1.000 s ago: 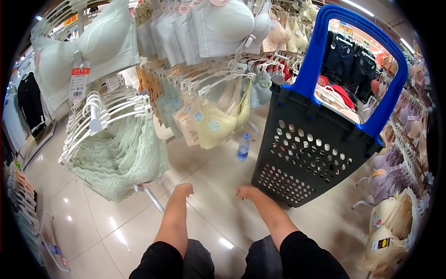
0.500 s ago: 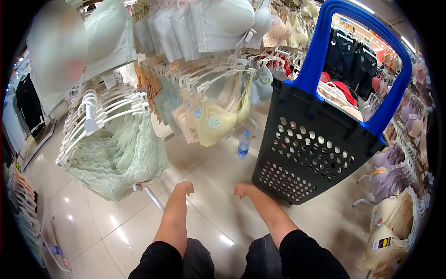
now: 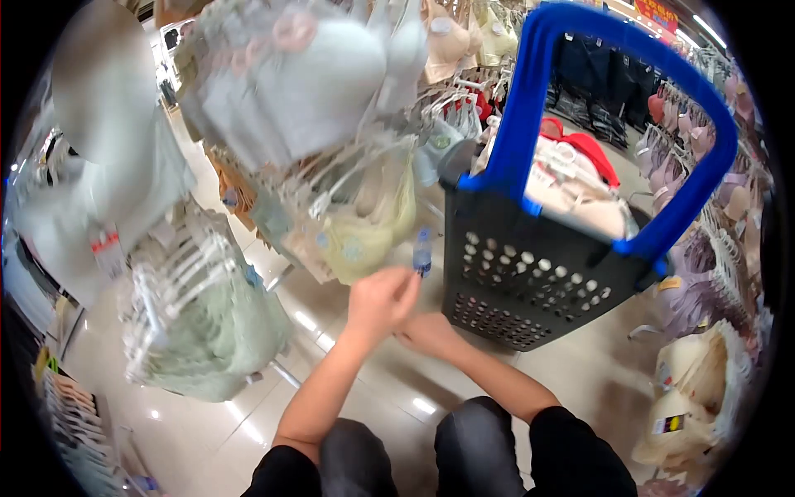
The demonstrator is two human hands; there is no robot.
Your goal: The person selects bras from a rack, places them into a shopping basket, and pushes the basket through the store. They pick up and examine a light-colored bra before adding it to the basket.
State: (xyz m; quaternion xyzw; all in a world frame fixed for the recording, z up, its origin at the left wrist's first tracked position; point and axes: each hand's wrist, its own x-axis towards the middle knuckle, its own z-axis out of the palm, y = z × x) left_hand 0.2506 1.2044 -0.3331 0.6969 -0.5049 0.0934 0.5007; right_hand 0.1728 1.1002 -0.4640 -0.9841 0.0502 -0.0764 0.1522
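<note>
My left hand (image 3: 381, 305) is raised in front of me with its fingers drawn together, just below the yellow bra (image 3: 360, 240) on the middle rack. Close beside it and slightly lower, my right hand (image 3: 426, 334) has its fingers curled toward the left one. Whether anything small is between the fingers is too blurred to tell. To the right stands a black basket (image 3: 530, 277) with a blue handle (image 3: 720, 157), holding red and beige garments (image 3: 571, 199). A water bottle (image 3: 422, 251) is on the floor right behind my hands.
Pale green lace bras (image 3: 211, 331) hang on white hangers at the left. White bras (image 3: 323, 83) hang above the middle rack. Lilac bras (image 3: 691, 282) and cream bras (image 3: 679, 398) line the right side. Glossy floor tiles (image 3: 381, 431) lie below.
Both hands have come up and together from separate low positions, the left one rising more. The view has shifted, and the racks and basket appear at changed places and angles.
</note>
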